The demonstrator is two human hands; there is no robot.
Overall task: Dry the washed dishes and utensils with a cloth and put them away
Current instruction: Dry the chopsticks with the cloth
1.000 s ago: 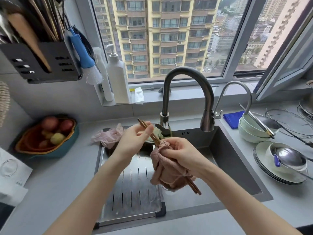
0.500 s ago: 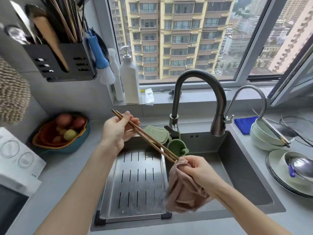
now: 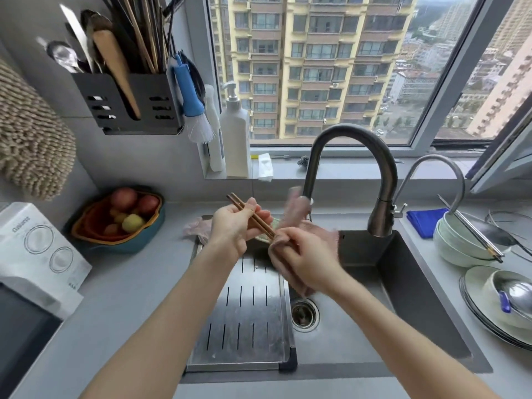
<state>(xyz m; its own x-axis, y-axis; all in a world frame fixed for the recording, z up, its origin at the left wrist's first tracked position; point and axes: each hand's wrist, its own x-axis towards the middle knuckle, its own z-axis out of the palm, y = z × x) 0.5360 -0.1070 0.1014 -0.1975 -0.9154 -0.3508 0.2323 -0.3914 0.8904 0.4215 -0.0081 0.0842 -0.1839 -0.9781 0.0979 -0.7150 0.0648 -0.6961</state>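
While the left hand point(image 3: 229, 230) pinches chopsticks point(image 3: 260, 225), the right hand point(image 3: 312, 256) clamps cloth point(image 3: 275, 256) round them; far-left appliance point(image 3: 34, 249) reads Galanz.

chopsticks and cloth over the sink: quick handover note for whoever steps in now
Left hand: grips the wooden chopsticks at their upper end.
Right hand: holds the pink cloth wrapped round their lower end, over the sink.
Done: this pair is mid-wipe.
Left: stow them, probably in the wall rack; then the bowls, metal chopsticks, plates and ladle on the counter to the right.
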